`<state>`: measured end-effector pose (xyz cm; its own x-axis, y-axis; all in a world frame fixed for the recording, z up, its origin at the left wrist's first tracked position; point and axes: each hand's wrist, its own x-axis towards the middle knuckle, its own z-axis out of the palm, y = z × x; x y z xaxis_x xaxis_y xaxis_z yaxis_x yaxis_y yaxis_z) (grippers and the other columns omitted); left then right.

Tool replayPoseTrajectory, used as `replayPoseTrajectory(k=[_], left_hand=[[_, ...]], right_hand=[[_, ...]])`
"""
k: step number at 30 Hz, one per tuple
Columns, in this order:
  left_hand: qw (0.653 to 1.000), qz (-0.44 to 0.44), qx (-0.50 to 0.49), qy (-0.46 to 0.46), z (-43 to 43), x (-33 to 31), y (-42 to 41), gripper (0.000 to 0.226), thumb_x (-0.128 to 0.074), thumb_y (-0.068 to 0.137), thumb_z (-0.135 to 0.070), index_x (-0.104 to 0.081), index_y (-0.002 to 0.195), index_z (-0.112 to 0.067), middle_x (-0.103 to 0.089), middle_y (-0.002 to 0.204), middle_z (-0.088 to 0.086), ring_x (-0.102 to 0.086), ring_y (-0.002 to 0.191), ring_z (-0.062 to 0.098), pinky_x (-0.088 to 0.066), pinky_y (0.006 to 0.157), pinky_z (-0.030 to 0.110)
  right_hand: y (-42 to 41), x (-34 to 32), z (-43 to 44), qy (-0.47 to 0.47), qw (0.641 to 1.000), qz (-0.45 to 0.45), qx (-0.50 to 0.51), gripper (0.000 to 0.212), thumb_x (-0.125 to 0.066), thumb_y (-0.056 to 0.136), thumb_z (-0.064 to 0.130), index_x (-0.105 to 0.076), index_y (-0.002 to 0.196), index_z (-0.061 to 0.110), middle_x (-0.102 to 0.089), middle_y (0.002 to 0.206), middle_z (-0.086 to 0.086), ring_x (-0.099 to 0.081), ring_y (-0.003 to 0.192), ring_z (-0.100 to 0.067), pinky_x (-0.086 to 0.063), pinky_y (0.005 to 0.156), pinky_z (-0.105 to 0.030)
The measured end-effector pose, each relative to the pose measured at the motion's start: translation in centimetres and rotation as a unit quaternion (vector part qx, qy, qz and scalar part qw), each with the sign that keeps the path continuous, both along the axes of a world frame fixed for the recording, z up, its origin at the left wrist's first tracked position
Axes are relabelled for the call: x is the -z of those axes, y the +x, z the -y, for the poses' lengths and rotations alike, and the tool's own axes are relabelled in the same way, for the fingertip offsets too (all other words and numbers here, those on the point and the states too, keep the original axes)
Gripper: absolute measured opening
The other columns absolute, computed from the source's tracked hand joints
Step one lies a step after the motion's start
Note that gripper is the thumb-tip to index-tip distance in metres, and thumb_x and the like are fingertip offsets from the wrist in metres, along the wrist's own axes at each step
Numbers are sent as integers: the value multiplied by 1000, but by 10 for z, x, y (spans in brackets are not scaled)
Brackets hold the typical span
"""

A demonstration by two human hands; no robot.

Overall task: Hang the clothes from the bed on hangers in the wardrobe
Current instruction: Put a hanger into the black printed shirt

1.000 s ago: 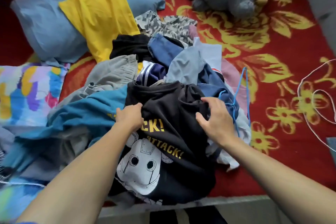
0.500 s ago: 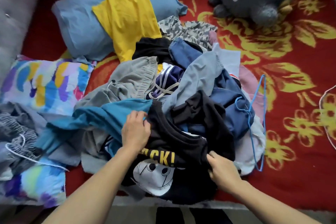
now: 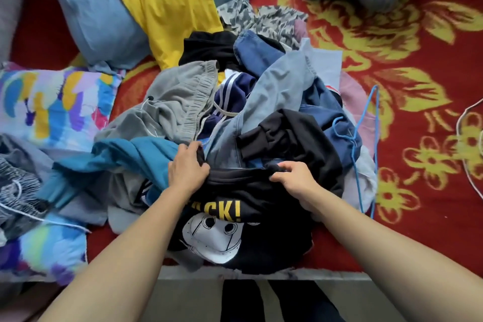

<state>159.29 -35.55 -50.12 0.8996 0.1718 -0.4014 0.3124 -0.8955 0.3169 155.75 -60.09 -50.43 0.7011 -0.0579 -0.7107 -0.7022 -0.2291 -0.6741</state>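
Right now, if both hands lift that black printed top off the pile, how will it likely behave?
Probably floppy: the black printed top bunches and folds between the left hand and right hand. It looks like soft cloth, so it is likely light and will drape once raised. It may drag the teal garment lying against it.

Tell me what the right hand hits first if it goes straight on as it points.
The right hand, gripping the black tee, points up-left: likely the pale blue garment first, though depth is unclear.
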Motion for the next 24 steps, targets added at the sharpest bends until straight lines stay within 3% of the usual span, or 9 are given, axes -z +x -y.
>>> replayPoseTrajectory(k=[4,8,10,12,15,17,20,24], left_hand=[[987,-34,-109,-116,-28,-32,-35,52,-73,78,-20,-54,126,-18,-62,105,10,-56,101,28,-44,91,35],[982,-59,-92,-155,-40,-62,-61,33,-76,74,-18,-67,106,-21,-67,82,4,-60,77,19,-44,71,27],[980,-73,-73,-171,-45,-76,-68,30,-79,73,-23,-69,102,-23,-68,85,2,-58,76,15,-45,71,26],[976,-85,-56,-192,-53,-91,-74,29,-81,73,-27,-69,100,-24,-67,86,1,-60,79,15,-48,74,26],[966,-108,-29,-233,-70,-115,-87,24,-81,74,-15,-70,96,-16,-60,70,0,-53,64,10,-43,61,17],[966,-126,-3,-228,-82,-130,-99,17,-78,73,-5,-72,88,-12,-53,56,-6,-47,53,5,-38,52,12],[973,-134,47,-183,-94,-150,-114,10,-76,70,-4,-73,74,-13,-58,55,-6,-50,52,4,-39,54,15],[990,-34,117,-75,-100,-190,-111,17,-75,75,-18,-64,63,-13,-60,60,1,-55,62,12,-37,54,24]], right_hand=[[-7,-28,7,-43,996,69,-27,25,-55,80,-9,-62,76,15,-55,65,-2,-45,57,-11,-35,48,-14],[-13,-58,6,-56,995,86,-16,27,-46,82,0,-60,70,19,-56,66,0,-50,65,-17,-39,62,-30],[-15,-77,1,-49,992,119,-14,24,-49,86,9,-53,63,17,-50,62,3,-47,67,-16,-35,64,-33],[-21,-95,-2,-38,988,147,-32,37,-60,89,31,-43,58,20,-41,56,9,-41,61,-10,-31,62,-33],[-37,-112,1,-89,981,141,-95,49,-76,72,53,-46,55,17,-40,50,11,-41,51,-8,-31,54,-29],[-54,-119,0,-117,977,123,-130,39,-82,66,41,-56,59,13,-48,52,8,-46,53,-10,-35,55,-27],[-79,-141,-10,-64,982,128,-125,25,-82,69,19,-58,67,14,-48,58,2,-45,57,-12,-35,55,-25],[-92,-190,-15,-30,964,233,-124,29,-80,77,16,-51,72,13,-39,60,6,-35,57,-8,-26,50,-22]])
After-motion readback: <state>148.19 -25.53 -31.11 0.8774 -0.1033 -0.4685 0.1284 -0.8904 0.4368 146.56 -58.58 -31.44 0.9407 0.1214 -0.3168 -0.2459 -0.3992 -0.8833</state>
